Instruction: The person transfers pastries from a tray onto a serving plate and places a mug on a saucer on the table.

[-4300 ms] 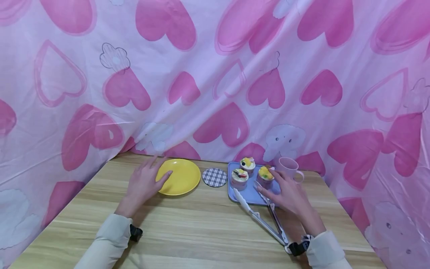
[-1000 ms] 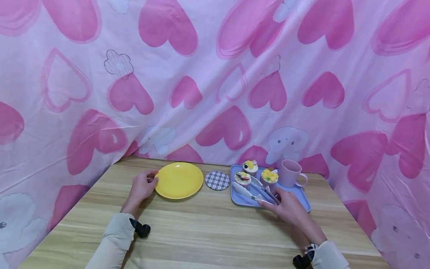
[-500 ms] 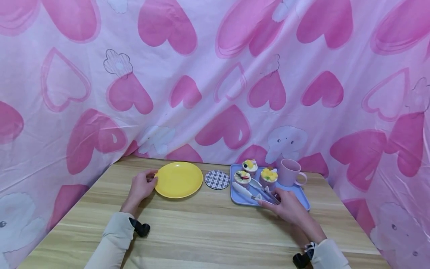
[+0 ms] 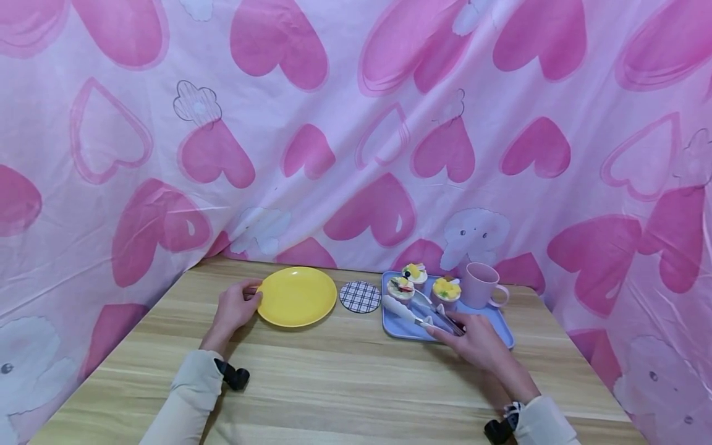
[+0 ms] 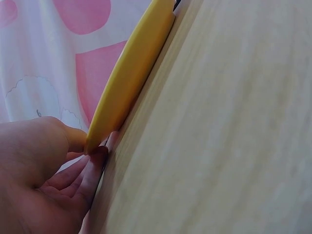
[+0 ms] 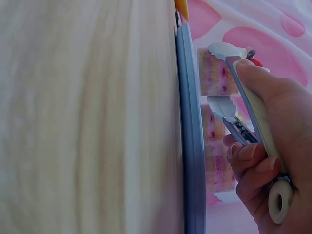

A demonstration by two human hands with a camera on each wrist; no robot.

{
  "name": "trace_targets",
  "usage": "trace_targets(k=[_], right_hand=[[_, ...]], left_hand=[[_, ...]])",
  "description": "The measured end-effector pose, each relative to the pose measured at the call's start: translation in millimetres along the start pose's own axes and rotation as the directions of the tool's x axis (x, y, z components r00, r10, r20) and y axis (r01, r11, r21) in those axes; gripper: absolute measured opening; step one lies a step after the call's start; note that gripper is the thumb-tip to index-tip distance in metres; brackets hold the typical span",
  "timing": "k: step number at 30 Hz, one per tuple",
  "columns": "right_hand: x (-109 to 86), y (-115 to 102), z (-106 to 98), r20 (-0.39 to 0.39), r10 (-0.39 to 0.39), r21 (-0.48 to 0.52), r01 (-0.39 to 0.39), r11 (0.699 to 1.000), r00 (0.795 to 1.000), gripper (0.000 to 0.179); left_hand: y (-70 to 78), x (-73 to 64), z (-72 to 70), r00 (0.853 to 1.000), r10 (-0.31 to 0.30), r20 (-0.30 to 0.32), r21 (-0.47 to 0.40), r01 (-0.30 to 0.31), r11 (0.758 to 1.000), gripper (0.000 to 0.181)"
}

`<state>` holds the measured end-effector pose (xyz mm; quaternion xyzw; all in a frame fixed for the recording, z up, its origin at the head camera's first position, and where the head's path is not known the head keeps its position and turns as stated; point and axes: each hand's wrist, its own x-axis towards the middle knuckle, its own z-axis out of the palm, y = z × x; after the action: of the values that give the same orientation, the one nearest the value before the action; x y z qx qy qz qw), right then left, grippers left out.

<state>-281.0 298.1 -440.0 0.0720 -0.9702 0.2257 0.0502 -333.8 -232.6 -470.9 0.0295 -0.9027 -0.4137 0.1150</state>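
A yellow plate [image 4: 296, 296] lies on the wooden table [image 4: 334, 383]. My left hand [image 4: 245, 300] pinches its left rim; in the left wrist view the thumb sits on the plate's rim [image 5: 131, 73] with fingers [image 5: 80, 175] under it. My right hand [image 4: 456, 330] grips metal tongs [image 4: 414, 314] with white tips over a blue tray [image 4: 492, 324]. Three cupcakes stand on the tray. The tongs' tips [image 6: 222, 105] sit either side of the front-left cupcake [image 4: 402, 287], with the tongs [image 6: 253, 102] squeezed between thumb and fingers.
A checkered round coaster [image 4: 360, 297] lies between plate and tray. A pink mug [image 4: 481, 285] stands at the tray's back right, behind the other cupcakes [image 4: 446, 289]. Pink heart-print cloth [image 4: 356, 136] walls in the table at the back and both sides.
Since 4.3 s ago my right hand has picked up the tongs and my left hand has moved to the plate's left rim. In the last second the tongs edged toward the front-left cupcake.
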Motion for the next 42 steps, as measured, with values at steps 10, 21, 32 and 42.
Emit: trace_targets(k=[10, 21, 32, 42], right_hand=[[-1.0, -17.6, 2.3, -0.006, -0.006, 0.047, 0.006, 0.999, 1.0, 0.086], [4.7, -36.1, 9.5, -0.013, -0.005, 0.092, 0.006, 0.996, 1.0, 0.084], [15.6, -66.6, 19.3, -0.074, -0.065, 0.128, 0.074, 0.989, 0.995, 0.075], [22.7, -88.7, 29.8, -0.057, -0.056, 0.193, 0.066, 0.979, 0.997, 0.072]], left_hand=[[0.3, 0.3, -0.6, 1.0, 0.011, -0.018, 0.0, -0.011, 1.0, 0.038], [-0.2, -0.1, 0.4, 1.0, -0.004, -0.018, -0.03, 0.003, 1.0, 0.037], [0.8, -1.9, 2.3, 1.0, -0.012, -0.015, -0.049, 0.011, 0.999, 0.038], [-0.6, -2.4, 1.6, 0.999, -0.047, 0.003, -0.055, 0.048, 0.997, 0.039]])
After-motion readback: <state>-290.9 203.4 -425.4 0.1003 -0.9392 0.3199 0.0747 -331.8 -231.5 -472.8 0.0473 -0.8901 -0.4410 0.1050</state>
